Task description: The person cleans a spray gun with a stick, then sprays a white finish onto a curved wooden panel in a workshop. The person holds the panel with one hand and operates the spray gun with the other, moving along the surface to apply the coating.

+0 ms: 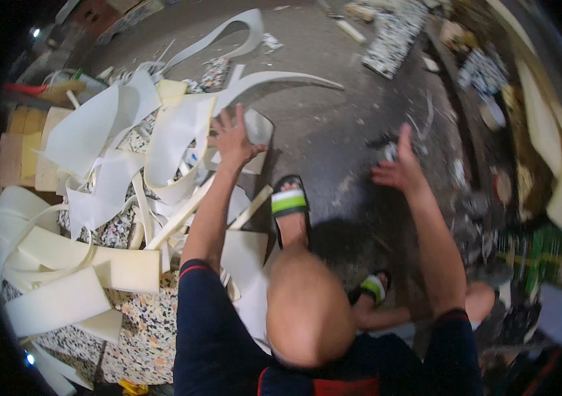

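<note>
My left hand (231, 137) reaches forward and grips a white foam offcut (256, 129) at the edge of a big heap of white foam strips (129, 152). My right hand (400, 168) is raised over the grey concrete floor (334, 125), fingers partly curled; a small pale object seems to sit against the fingers, blurred. My bent knee (307, 303) and my feet in black sandals with green and white straps (289, 201) show below the hands.
Thick foam blocks (83, 277) lie on a patterned sheet (142, 330) at the left. Cardboard pieces (20, 155) sit at the far left. Foam slabs (551, 132), scraps and clutter line the right side.
</note>
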`<action>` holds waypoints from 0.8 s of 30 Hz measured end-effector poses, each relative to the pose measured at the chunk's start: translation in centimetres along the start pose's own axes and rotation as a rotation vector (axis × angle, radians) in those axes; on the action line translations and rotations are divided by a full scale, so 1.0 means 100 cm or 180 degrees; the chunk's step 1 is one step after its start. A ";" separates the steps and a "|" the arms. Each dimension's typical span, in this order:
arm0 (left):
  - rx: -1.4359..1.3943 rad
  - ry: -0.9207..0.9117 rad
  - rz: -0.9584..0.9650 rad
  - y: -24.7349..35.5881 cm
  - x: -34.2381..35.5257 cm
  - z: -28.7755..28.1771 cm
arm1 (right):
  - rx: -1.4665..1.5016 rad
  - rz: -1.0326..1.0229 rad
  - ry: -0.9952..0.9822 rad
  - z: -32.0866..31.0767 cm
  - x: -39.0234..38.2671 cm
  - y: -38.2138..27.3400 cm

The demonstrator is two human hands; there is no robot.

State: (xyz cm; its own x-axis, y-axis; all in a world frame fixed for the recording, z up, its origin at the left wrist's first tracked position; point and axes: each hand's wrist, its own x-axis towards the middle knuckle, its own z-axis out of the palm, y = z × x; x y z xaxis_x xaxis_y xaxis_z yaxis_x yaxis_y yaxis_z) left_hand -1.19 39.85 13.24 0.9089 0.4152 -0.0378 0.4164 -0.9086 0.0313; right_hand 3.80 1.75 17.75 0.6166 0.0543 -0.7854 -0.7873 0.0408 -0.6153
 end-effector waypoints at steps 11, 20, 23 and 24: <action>-0.0668 -0.0572 -0.1512 -0.063 0.131 0.088 | 0.0138 0.1111 0.0057 -0.019 0.036 -0.030; -0.1706 -0.0806 -0.0955 -0.097 0.144 0.131 | 0.0097 0.1100 0.0816 -0.020 0.041 -0.031; -0.1318 -0.1120 -0.0269 -0.080 0.122 0.122 | -0.0238 0.1172 0.1092 -0.030 0.039 -0.034; -0.0692 -0.1201 0.0060 -0.068 0.113 0.119 | -0.0287 0.1157 0.1048 -0.033 0.039 -0.034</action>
State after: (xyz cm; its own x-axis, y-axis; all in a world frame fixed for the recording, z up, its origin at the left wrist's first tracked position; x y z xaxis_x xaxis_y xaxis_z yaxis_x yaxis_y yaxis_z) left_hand 5.97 50.23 0.67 0.8618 0.3167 -0.3962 0.4312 -0.8687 0.2436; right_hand 8.88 -1.45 16.58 0.2814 -0.2696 -0.9209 -0.9571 -0.0095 -0.2896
